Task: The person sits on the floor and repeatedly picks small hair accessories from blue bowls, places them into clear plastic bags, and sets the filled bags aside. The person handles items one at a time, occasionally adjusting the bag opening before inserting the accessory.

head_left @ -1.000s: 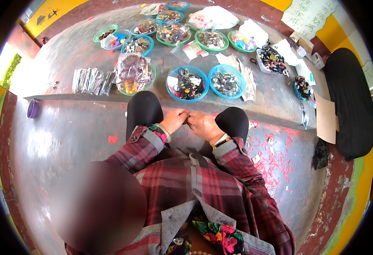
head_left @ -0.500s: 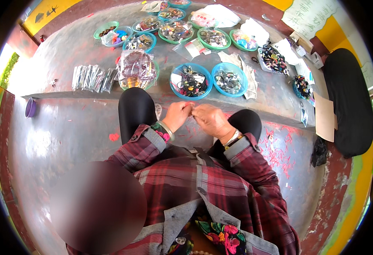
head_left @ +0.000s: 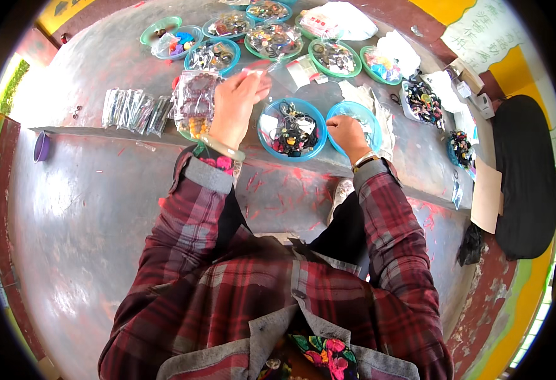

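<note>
My left hand point(head_left: 233, 109) is raised over the ledge, beside the clear bags of dark red beaded bracelets point(head_left: 197, 95). Its blurred fingertips close together around something small and pale that I cannot make out. My right hand point(head_left: 349, 137) reaches over the near rim of a blue basket point(head_left: 375, 133) holding small items in clear plastic. The fingers there are curled, and whatever lies in them is hidden. Between my hands stands another blue basket point(head_left: 319, 145), filled with black hair ties and small coloured pieces point(head_left: 294, 130).
Behind are several green and blue baskets of bagged trinkets, such as a green basket point(head_left: 354, 71). Slim clear packets point(head_left: 135, 111) lie at left. At right are a white tray point(head_left: 411, 114) of dark hair ties and a cardboard sheet point(head_left: 486, 196). Red scraps litter the floor.
My hands were together above my lap and have come apart. The left has moved forward past the bracelet bags; the right has moved forward and right to the blue basket.
</note>
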The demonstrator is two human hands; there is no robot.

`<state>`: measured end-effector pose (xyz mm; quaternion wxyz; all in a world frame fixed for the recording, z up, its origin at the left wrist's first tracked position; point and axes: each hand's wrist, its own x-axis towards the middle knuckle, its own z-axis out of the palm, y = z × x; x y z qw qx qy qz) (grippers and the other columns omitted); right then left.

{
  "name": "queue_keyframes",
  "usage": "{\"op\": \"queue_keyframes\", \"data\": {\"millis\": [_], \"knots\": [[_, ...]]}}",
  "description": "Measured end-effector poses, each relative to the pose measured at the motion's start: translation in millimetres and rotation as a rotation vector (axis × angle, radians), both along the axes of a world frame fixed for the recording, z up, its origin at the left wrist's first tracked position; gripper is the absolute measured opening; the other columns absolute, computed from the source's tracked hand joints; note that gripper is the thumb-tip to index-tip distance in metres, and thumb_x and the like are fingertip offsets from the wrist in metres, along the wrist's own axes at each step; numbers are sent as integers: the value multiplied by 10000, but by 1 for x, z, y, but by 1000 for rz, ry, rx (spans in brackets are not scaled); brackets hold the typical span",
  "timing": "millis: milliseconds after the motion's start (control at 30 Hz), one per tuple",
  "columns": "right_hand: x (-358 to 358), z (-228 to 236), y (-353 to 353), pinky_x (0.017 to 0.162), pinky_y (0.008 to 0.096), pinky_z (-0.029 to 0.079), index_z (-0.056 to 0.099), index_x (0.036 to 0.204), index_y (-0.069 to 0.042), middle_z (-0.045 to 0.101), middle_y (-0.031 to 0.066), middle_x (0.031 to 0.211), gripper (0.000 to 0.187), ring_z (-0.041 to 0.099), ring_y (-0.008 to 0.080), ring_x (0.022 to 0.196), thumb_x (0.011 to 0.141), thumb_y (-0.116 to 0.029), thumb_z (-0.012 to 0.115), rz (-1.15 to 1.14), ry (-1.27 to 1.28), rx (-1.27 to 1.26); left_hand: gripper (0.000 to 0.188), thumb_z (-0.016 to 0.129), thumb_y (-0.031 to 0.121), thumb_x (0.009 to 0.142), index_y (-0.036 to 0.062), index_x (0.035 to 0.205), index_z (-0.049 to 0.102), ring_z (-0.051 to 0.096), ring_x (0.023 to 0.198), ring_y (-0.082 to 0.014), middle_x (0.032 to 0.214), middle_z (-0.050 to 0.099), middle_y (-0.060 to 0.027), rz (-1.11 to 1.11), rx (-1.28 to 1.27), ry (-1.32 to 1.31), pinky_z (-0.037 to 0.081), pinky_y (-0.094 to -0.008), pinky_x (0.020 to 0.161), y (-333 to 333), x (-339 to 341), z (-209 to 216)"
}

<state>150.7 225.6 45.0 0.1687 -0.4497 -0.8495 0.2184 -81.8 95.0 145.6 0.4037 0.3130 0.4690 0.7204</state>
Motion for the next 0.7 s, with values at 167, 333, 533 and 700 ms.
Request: {"op": "queue_keyframes", "data": {"millis": [167, 333, 533, 700], "knots": [[-27, -56, 28, 717, 428, 477, 676, 834, -103, 637, 165, 802, 193, 605, 357, 790, 719, -199, 555, 32, -136, -90, 269, 507, 124, 885, -96, 1036, 547, 607, 910, -226, 953, 613, -165, 40, -58, -92, 495, -321, 812, 46, -11, -12], [-62, -80, 43, 786, 415, 458, 632, 901, -47, 604, 175, 918, 263, 571, 343, 895, 701, -218, 609, 95, -181, 26, 262, 537, 141, 878, -74, 1027, 558, 608, 907, -219, 962, 612, -160, -3, -113, -185, 492, -317, 821, 67, -14, -46], [-115, -94, 44, 824, 396, 452, 596, 951, -51, 588, 114, 980, 392, 539, 288, 998, 663, -287, 719, 41, -412, 87, 257, 534, 149, 887, -71, 1016, 565, 605, 918, -211, 990, 607, -150, 27, -168, -106, 490, -314, 825, 74, -22, -41], [-122, -130, 59, 755, 391, 485, 651, 834, -61, 631, 108, 920, 168, 584, 282, 926, 761, -195, 581, 18, -564, 142, 271, 544, 166, 887, -72, 1015, 567, 607, 913, -198, 981, 611, -140, -8, -170, -93, 491, -310, 823, 79, -20, -40]]}}
